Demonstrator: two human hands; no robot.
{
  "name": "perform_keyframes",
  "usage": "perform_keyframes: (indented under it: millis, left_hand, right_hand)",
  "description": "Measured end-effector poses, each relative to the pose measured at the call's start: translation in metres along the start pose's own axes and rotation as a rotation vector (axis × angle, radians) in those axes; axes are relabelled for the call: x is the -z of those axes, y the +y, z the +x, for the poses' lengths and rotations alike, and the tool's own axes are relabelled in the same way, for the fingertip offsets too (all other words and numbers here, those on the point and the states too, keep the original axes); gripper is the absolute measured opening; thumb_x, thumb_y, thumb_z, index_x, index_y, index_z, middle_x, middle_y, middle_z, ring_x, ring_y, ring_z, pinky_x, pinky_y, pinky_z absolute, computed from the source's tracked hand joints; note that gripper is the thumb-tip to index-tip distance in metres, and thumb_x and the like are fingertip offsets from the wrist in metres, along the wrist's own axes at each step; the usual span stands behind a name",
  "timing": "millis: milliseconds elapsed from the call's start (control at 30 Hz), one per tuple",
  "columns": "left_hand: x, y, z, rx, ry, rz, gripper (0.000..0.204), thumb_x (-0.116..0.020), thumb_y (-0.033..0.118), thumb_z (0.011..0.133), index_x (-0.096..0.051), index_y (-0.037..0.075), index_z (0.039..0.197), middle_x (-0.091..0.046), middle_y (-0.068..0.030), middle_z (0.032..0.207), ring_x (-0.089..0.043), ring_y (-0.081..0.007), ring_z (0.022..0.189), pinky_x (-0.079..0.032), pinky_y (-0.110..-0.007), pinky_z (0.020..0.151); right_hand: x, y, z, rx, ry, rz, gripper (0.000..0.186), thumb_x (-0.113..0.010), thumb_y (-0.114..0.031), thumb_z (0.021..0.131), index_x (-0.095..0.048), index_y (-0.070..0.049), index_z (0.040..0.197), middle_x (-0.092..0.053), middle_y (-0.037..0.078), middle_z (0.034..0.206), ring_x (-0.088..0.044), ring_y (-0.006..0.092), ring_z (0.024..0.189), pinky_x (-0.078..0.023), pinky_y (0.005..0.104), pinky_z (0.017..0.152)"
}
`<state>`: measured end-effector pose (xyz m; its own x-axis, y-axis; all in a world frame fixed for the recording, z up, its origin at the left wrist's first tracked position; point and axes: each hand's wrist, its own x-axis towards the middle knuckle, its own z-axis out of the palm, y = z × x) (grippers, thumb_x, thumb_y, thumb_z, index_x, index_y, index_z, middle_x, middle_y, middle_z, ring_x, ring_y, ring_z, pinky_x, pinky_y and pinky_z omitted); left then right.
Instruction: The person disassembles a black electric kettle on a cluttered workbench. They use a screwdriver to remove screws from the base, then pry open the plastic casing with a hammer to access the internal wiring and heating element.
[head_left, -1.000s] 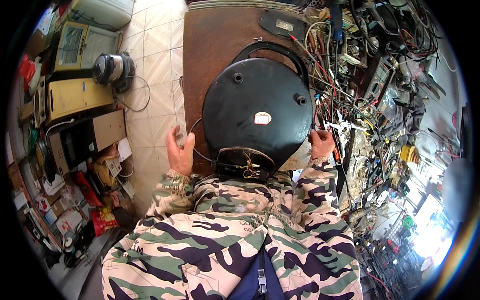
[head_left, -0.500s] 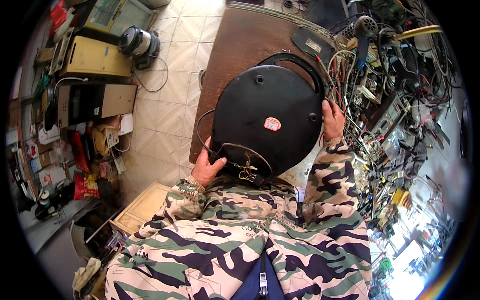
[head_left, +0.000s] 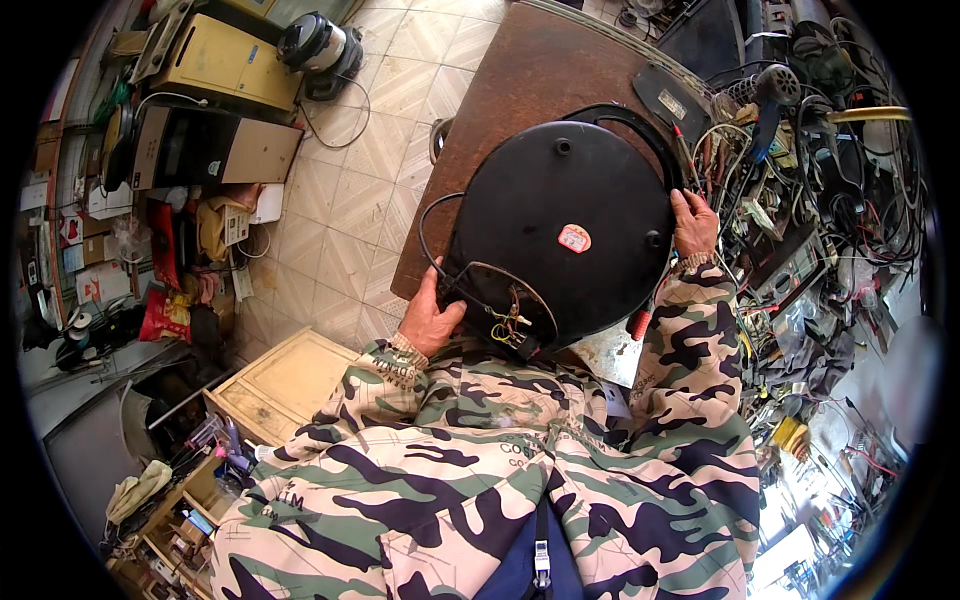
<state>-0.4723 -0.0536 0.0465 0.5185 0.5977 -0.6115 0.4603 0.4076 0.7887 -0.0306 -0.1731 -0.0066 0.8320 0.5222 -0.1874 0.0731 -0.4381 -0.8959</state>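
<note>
A round black appliance, by its look an electric griddle point(head_left: 560, 195), lies underside up close to my body. A small red-and-white sticker point(head_left: 574, 238) is on its middle, and a curved handle point(head_left: 655, 135) juts from its far right. At its near edge an open compartment shows thin coloured wires point(head_left: 512, 325). My left hand point(head_left: 432, 318) grips the near left rim, thumb on top, beside the black power cord point(head_left: 425, 222). On the right rim, near the handle's end, my right hand point(head_left: 695, 225) is closed, its fingertips partly hidden.
Under the griddle is a brown tabletop point(head_left: 500, 90). Tangled cables and tools point(head_left: 790, 200) crowd the right side. A red tool handle point(head_left: 640, 322) shows by my right sleeve. On the tiled floor point(head_left: 340, 220) stand a black-and-silver appliance point(head_left: 322, 50) and a wooden box point(head_left: 280, 385).
The whole view has shifted, so the griddle, table and floor things sit further right in the picture. The red tool handle now shows beside the griddle. Both hands keep their hold.
</note>
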Motion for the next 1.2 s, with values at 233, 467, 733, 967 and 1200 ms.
perform_keyframes:
  millis: [233, 467, 733, 967, 1200]
  left_hand:
    - [0.014, -0.001, 0.006, -0.112, 0.103, -0.248, 0.069, -0.070, 0.000, 0.085, -0.042, 0.000, 0.148, -0.061, -0.0089, 0.126, -0.060, -0.0154, 0.111, -0.050, -0.031, 0.098]
    - [0.025, 0.006, 0.013, -0.028, 0.105, 0.119, 0.035, -0.076, -0.003, 0.078, -0.060, 0.003, 0.108, -0.063, -0.0012, 0.100, -0.060, -0.0095, 0.092, -0.053, -0.025, 0.079]
    - [0.004, 0.032, -0.001, -0.279, 0.163, -0.181, 0.019, -0.069, -0.008, 0.084, -0.060, 0.005, 0.094, -0.060, -0.0061, 0.118, -0.059, -0.0094, 0.096, -0.050, -0.025, 0.087]
    - [0.003, 0.054, -0.007, -0.337, -0.025, -0.559, 0.025, -0.060, -0.009, 0.090, -0.060, 0.004, 0.111, -0.053, -0.0193, 0.145, -0.061, -0.0241, 0.123, -0.050, -0.039, 0.105]
    - [0.011, 0.033, 0.012, -0.330, 0.168, -0.466, 0.054, -0.060, -0.007, 0.090, -0.044, 0.002, 0.140, -0.055, -0.0166, 0.141, -0.057, -0.0223, 0.125, -0.047, -0.036, 0.107]
  right_hand:
    - [0.005, 0.009, 0.007, -0.003, -0.021, -0.124, 0.047, -0.073, -0.035, 0.094, -0.070, 0.007, 0.116, -0.075, 0.012, 0.097, -0.069, 0.0181, 0.089, -0.053, 0.0300, 0.081]
    - [0.005, 0.007, 0.008, -0.016, -0.039, -0.193, 0.049, -0.072, -0.036, 0.094, -0.069, 0.007, 0.118, -0.075, 0.016, 0.103, -0.070, 0.0213, 0.094, -0.053, 0.0322, 0.085]
    - [0.007, 0.009, 0.008, -0.039, -0.083, -0.148, 0.049, -0.071, -0.036, 0.094, -0.068, 0.008, 0.117, -0.075, 0.015, 0.102, -0.069, 0.0203, 0.093, -0.052, 0.0318, 0.085]
    - [0.014, 0.014, -0.001, -0.098, -0.102, -0.202, 0.046, -0.068, -0.033, 0.096, -0.067, 0.007, 0.121, -0.074, 0.014, 0.104, -0.069, 0.0199, 0.094, -0.053, 0.0312, 0.086]
    - [0.004, 0.022, 0.018, -0.021, -0.056, -0.131, 0.045, -0.068, -0.029, 0.096, -0.065, 0.005, 0.126, -0.073, 0.015, 0.110, -0.069, 0.0209, 0.098, -0.052, 0.0312, 0.089]
